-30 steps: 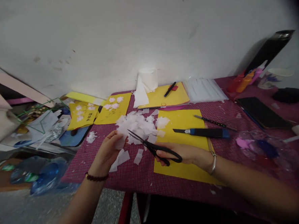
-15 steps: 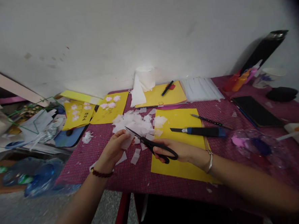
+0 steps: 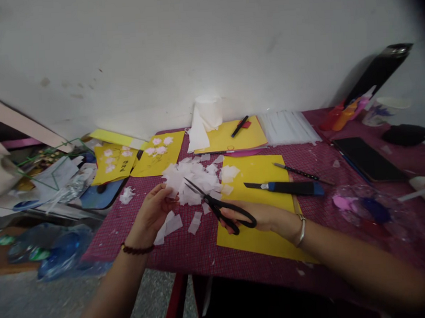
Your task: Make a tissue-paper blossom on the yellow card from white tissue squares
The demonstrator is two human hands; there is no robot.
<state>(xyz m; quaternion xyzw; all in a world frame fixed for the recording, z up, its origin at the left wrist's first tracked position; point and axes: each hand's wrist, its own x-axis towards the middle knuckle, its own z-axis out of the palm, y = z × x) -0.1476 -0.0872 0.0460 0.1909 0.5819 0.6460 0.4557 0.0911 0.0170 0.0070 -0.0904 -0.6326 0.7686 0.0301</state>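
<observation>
My right hand grips a pair of black scissors by the handles, its blades slightly parted and pointing left over a heap of cut white tissue paper pieces. At the heap's left edge, my left hand is pinched on a small piece of white tissue paper, mostly hidden by the fingers. Loose paper strips lie on the checked tablecloth between the hands. Under my right wrist is a yellow sheet; a box cutter rests across it.
Yellow cards with pink flowers lie at the back left. Behind the heap stands a tissue roll, beside a marker. Rightward are a brush, a phone-like black slab, a plastic palette and paint bottles.
My left hand has moved left and slightly down, away from the scissors. The scissor blades are parted wider, and more of the strips beside the left hand shows.
</observation>
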